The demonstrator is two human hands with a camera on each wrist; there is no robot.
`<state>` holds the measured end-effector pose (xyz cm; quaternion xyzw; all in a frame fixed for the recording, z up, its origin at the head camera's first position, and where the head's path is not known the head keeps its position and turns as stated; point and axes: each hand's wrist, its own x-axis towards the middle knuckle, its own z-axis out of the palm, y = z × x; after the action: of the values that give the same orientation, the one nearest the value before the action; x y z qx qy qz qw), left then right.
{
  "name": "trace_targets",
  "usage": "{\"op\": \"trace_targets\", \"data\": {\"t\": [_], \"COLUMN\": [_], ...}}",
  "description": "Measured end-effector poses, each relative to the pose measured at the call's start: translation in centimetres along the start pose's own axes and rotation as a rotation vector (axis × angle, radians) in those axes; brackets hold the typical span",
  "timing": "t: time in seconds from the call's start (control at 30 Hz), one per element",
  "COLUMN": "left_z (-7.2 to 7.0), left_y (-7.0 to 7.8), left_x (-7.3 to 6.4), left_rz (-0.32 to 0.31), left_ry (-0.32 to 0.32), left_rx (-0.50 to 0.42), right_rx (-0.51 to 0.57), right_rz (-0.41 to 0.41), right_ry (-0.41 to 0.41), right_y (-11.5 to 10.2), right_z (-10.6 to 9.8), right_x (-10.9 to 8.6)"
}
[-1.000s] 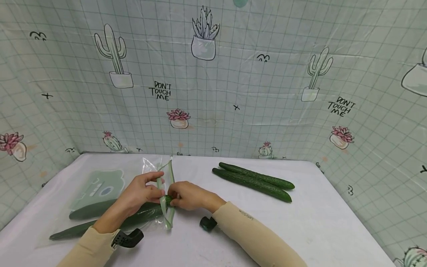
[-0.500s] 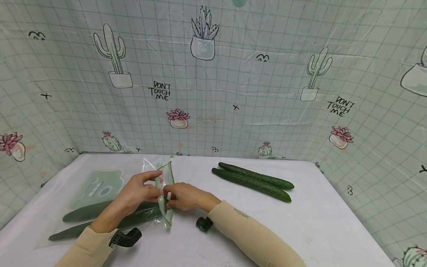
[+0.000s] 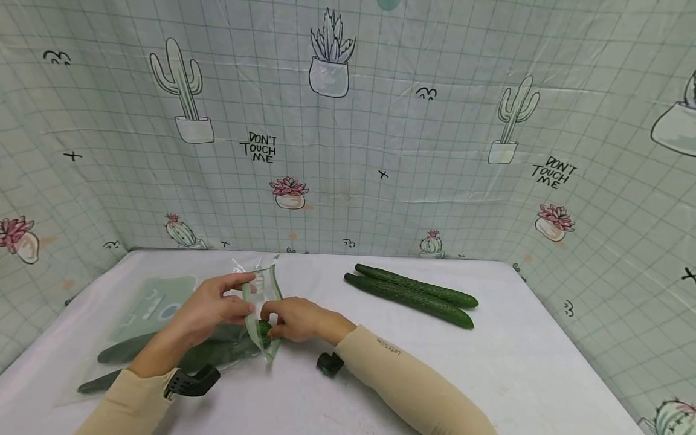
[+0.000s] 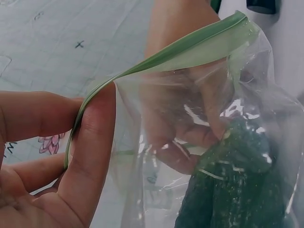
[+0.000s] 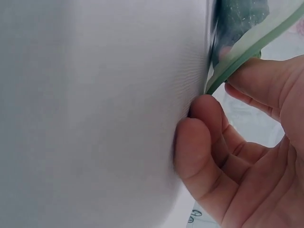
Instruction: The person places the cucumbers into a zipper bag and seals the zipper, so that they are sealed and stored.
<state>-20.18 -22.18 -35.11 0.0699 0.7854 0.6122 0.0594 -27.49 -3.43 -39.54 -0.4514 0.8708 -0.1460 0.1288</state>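
Observation:
A clear zip bag [image 3: 149,305] with a green rim and a pale green print lies on the left side of the table. Two cucumbers lie inside it, the upper cucumber [image 3: 125,348] and the lower cucumber [image 3: 99,383]. My left hand [image 3: 209,305] pinches the green rim [image 4: 190,47] between thumb and fingers, holding the mouth apart. At that mouth, my right hand [image 3: 299,320] holds a cucumber end [image 3: 264,330] with curled thumb and fingers. Through the film, the left wrist view shows these fingers touching the cucumber [image 4: 237,190].
Two more cucumbers [image 3: 413,296] lie side by side on the white table [image 3: 489,368], right of the bag. A patterned cloth [image 3: 348,133] hangs behind and at both sides. Black wrist cameras [image 3: 193,382] are strapped on both forearms.
The upper cucumber has slid left, deeper into the bag, with my right hand following it. My left hand has shifted left, and the bag's near rim has moved with it.

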Motion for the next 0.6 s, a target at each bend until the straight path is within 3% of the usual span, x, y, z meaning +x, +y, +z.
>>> {"op": "trace_targets", "data": {"t": [0.33, 0.6], "left_z": [0.1, 0.4], "left_y": [0.0, -0.3], "left_x": [0.1, 0.2], "left_rz": [-0.007, -0.014], "left_ry": [-0.021, -0.010], "left_rx": [-0.010, -0.023], "right_rx": [-0.005, 0.035], "right_rz": [-0.015, -0.089], "right_ry": [0.004, 0.060], "right_y": [-0.2, 1.4], "right_z": [-0.2, -1.2], "right_x": [-0.3, -2.7]}}
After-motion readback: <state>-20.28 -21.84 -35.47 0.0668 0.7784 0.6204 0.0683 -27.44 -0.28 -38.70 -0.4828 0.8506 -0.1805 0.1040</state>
